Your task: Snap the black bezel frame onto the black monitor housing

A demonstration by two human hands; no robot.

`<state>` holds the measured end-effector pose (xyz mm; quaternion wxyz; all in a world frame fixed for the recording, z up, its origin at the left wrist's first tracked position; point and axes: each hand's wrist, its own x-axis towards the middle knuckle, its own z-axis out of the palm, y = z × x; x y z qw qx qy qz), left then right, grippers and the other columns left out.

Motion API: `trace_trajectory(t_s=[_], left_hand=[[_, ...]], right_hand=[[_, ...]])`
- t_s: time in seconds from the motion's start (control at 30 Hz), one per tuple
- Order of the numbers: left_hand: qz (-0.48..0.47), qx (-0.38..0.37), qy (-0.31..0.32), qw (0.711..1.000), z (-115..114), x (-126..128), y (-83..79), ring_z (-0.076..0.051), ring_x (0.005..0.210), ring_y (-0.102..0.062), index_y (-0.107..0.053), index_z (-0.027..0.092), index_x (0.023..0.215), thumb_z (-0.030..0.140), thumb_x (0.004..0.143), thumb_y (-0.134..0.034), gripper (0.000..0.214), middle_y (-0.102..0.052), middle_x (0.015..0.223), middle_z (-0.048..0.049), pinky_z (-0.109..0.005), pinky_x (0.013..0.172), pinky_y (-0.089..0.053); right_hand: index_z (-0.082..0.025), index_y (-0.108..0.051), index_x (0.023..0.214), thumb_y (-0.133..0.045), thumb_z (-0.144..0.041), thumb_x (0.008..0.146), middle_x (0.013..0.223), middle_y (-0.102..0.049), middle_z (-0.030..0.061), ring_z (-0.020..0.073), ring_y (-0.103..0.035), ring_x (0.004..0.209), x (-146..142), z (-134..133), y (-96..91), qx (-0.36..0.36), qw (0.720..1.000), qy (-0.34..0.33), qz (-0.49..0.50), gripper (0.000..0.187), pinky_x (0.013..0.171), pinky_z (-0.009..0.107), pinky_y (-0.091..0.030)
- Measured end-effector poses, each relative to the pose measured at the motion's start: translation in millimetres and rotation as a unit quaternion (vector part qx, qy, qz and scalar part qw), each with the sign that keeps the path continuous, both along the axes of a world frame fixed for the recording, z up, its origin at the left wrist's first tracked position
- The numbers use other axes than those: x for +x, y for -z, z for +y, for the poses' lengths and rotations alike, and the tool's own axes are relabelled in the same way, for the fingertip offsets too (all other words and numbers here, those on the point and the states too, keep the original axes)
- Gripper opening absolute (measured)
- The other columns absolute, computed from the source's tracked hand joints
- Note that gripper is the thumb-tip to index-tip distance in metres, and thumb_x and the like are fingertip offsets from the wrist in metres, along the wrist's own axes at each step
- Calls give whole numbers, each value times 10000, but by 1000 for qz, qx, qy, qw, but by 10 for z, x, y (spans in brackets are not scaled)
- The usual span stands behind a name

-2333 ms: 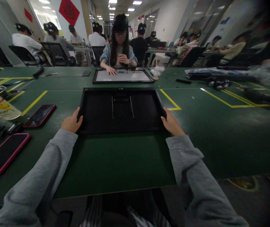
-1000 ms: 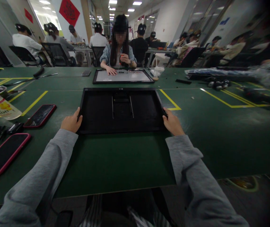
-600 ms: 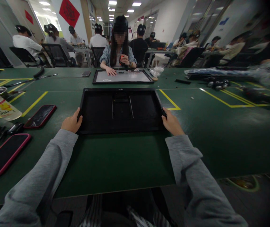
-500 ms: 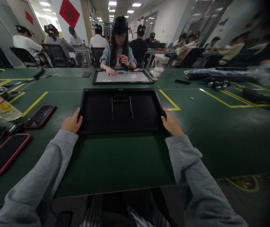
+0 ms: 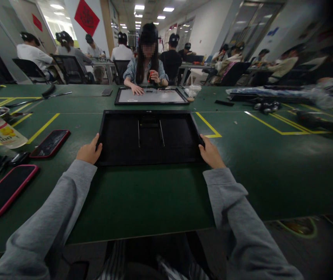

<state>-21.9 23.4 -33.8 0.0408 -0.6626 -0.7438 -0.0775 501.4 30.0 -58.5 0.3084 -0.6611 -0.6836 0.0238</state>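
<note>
From where I stand, the left hand [image 5: 89, 151] and the right hand [image 5: 212, 152] each pinch one short side of a shallow black rectangular plastic panel [image 5: 119, 136], thumbs at the rim. The panel lies between them, long side toward the person, its hollow face up. It looks matte and dark inside, with a raised border, a small pale logo on the far edge and a pair of thin shiny rails [image 5: 138, 133] at its centre.

Nearer the person than both hands, a broad strip of smooth green tabletop [image 5: 143, 202] runs to the table's edge; right of the right hand, more of it stretches away with a dull sheen. Just beyond that hand is an angled strip of yellow tape [image 5: 208, 124]. Close by the left hand, on its outer side, sits a flat dark phone in a red-rimmed case [image 5: 50, 144].
</note>
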Motion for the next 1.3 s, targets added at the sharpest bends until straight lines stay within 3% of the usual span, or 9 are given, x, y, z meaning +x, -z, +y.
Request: trace_trajectory(t_s=[0.83,1.3], left_hand=[[10,13,9,1000,7,-30,26,-279,950,-678,-226,211,1533,467,948,-290,642,-695,1141,-128,-401,847,-490],[21,19,11,1000,20,-53,51,-287,929,-680,-237,220,1530,469,948,-285,635,-702,1120,-130,-397,812,-490]], right_hand=[[-119,-372,1482,-405,-282,924,1462,-479,165,340,-469,1326,-4,-13,-9,-14,1000,2,6,582,1068,541,-418],[-132,-384,1487,-405,-304,922,1388,-554,173,370,-528,1261,-7,-11,-17,-23,1000,18,2,591,1030,562,-441]])
